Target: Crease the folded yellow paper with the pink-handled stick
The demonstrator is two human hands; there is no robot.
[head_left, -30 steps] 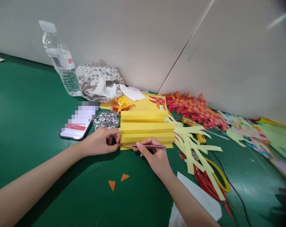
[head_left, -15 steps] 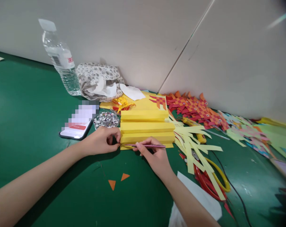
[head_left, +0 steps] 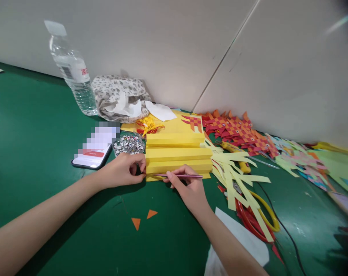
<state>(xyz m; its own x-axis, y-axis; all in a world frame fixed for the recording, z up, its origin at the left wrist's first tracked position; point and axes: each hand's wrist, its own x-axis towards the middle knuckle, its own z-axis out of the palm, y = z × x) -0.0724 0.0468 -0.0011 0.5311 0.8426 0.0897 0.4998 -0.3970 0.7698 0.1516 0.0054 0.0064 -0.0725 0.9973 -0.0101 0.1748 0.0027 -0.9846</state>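
A yellow sheet of paper [head_left: 178, 154] with crosswise pleats lies in front of me on the green table. At its lower left corner, my left hand [head_left: 127, 169] has thumb and index finger pinched on the paper's edge. My right hand [head_left: 187, 184] grips a thin pink stick-like tool [head_left: 191, 176], held almost level along the lowest strip of the paper. Its tip points left toward my left fingertips; what kind of tool it is I cannot make out. Two small orange paper triangles [head_left: 136, 223] lie nearer to me.
Behind are a water bottle [head_left: 73, 73], a patterned cloth bag [head_left: 119, 92], a phone [head_left: 93, 147] and a dish of googly eyes [head_left: 129, 145]. Rightward lie woven red-orange paper fish [head_left: 237, 132], pale yellow strips [head_left: 234, 180], red-and-yellow-handled scissors [head_left: 273, 218], a yellow cutter [head_left: 244, 166] and white paper [head_left: 239, 237].
My right hand and the pink tool have shifted very slightly right along the paper's lower edge. My left hand keeps its pinch at the corner.
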